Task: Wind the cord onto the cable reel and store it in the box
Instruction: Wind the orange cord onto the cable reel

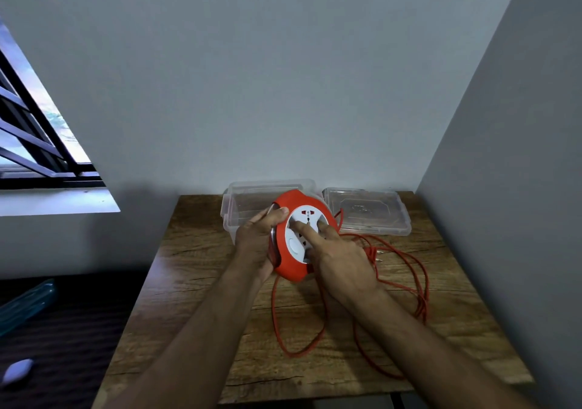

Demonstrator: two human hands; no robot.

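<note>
An orange cable reel [291, 268] with a white socket face is held tilted above the wooden table [195, 270]. My left hand [259, 238] grips its left rim. My right hand [340, 257] lies on the white face, two fingers pressed near the sockets. The orange cord [406, 273] lies in loose loops on the table, right of and below the reel, its plug [376, 255] beside my right hand. A clear plastic box [239, 207] stands open behind the reel, partly hidden by it.
The box's clear lid [367, 215] lies flat at the table's back right. Walls close in behind and on the right. A window [34, 144] is at left. A dark surface [63, 330] left of the table holds a teal object [25, 304] and a pale oval thing [17, 369].
</note>
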